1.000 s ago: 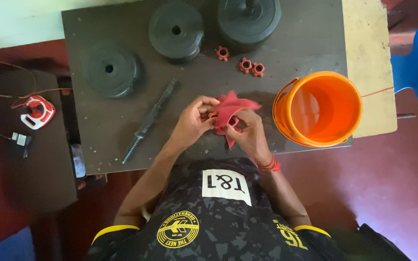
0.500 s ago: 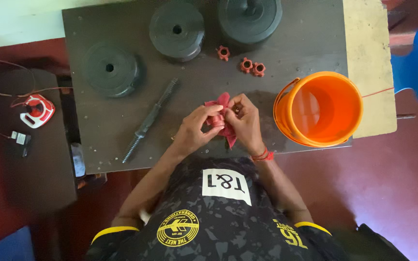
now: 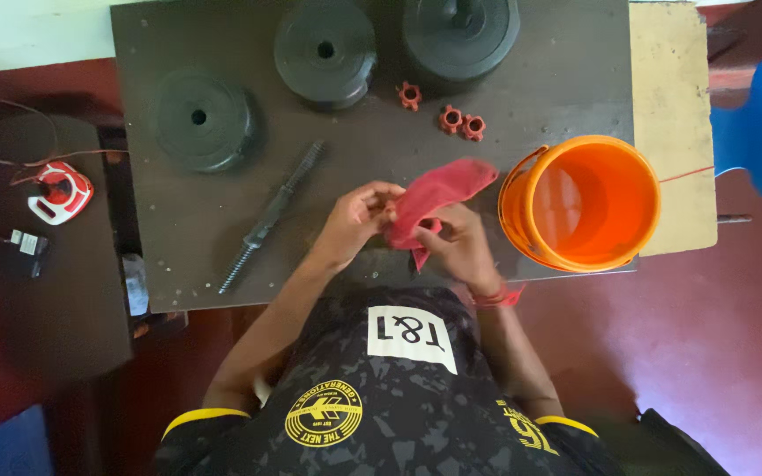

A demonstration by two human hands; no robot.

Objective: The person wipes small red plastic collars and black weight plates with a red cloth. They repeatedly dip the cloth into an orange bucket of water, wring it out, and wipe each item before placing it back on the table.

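A white rectangular label (image 3: 412, 332) with dark handwriting sits on the chest of the person's dark patterned shirt, at six o'clock in the head view. Just below it, toward seven o'clock, is a round yellow printed emblem (image 3: 324, 413) on the same shirt.

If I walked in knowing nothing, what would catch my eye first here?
Probably the bright orange bucket, standing open at the right end of the dark table. Next, at the table's near edge, the person's left hand and right hand both grip a red cloth. Behind them lie black weight plates, a threaded bar and three small red nuts.
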